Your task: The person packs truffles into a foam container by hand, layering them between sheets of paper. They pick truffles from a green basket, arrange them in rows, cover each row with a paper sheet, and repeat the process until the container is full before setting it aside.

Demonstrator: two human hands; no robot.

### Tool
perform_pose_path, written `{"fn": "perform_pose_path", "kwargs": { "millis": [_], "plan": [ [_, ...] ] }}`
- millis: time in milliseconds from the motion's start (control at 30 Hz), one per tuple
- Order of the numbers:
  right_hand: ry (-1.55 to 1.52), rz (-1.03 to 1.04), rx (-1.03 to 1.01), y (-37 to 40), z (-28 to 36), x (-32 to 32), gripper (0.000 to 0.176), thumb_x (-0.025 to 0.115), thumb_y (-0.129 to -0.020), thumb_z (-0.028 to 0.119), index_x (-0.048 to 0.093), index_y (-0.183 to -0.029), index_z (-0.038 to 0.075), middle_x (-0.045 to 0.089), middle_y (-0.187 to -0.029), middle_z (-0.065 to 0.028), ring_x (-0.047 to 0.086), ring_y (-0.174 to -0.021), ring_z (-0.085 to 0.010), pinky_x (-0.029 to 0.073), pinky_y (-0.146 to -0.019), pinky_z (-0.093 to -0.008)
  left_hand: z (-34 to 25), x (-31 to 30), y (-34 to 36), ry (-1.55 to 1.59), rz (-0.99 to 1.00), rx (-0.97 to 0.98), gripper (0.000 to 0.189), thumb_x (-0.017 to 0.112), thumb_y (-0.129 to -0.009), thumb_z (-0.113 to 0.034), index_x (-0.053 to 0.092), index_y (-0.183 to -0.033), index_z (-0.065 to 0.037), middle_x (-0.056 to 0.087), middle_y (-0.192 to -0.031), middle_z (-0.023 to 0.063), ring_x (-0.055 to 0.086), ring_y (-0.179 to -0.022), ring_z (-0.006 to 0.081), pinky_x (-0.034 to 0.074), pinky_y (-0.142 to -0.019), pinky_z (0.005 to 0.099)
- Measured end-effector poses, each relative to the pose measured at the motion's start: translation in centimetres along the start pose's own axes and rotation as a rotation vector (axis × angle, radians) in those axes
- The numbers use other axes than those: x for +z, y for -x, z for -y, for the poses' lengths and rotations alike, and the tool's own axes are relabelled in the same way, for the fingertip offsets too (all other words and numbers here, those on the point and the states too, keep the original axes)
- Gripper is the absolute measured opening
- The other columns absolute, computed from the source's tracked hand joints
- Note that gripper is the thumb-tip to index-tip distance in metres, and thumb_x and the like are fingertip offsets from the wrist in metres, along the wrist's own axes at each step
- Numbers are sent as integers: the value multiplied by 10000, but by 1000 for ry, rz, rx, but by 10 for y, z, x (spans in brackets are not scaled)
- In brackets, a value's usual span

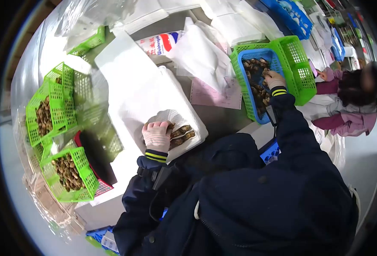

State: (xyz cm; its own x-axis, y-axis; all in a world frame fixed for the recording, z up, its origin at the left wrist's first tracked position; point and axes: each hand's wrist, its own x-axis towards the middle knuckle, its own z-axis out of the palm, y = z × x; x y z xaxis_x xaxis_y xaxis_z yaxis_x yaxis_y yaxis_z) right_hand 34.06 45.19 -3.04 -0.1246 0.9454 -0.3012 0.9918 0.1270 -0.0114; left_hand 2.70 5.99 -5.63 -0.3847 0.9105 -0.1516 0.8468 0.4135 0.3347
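My left hand (pixel 156 134), in a pale pink glove, is at the near end of a white foam box (pixel 198 130). Its fingers are curled on a brown lumpy piece, mostly hidden by the hand. Beside it, brown lumpy pieces (pixel 182 135), mushroom-like, lie in rows with white paper between them. My right hand (pixel 275 80), gloved the same way, reaches into a blue basket (pixel 245 90) of similar pieces (pixel 257 68). Its fingers are bent together among them, and the fingertips are partly hidden, so what they grip cannot be made out.
Green baskets (pixel 71 164) of brown pieces stand at left. The blue basket rests in a green crate (pixel 301 72). A printed pink sheet (pixel 216 94), white paper (pixel 197 51) and a Weishengzhi package (pixel 158 46) lie behind the box. Another person (pixel 355 98) is at right.
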Motion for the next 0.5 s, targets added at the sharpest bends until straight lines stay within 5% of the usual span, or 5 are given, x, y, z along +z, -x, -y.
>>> {"fn": "perform_pose_path", "kwargs": {
  "millis": [200, 400, 500],
  "plan": [
    [-10, 39, -77, -10, 9, 20, 380, 571, -869, 353, 602, -1205, 178, 623, -1179, -97, 595, -1051, -295, 453, -911, -377, -9, 3, -7, -54, 28, 23, 315, 724, -652, -193, 634, -953, -201, 628, -959, 17, 547, -1014, 246, 345, -977, 478],
    [-61, -18, 205, -25, 32, 31, 518, 585, -833, 455, 562, -1256, 157, 574, -1256, -134, 544, -1145, -348, 419, -985, -398, -10, -2, -2, -19, -55, -11, 261, 684, -693, -199, 640, -949, -182, 620, -937, 46, 562, -977, 266, 347, -981, 477],
    [57, 5, 27, -56, 22, 51, 540, 565, -786, 435, 578, -1213, 104, 571, -1240, -187, 525, -1164, -368, 415, -989, -421, -7, -8, 1, -29, -43, 6, 215, 660, -737, -219, 638, -945, -167, 618, -930, 55, 550, -986, 272, 338, -978, 497]
  ]
}}
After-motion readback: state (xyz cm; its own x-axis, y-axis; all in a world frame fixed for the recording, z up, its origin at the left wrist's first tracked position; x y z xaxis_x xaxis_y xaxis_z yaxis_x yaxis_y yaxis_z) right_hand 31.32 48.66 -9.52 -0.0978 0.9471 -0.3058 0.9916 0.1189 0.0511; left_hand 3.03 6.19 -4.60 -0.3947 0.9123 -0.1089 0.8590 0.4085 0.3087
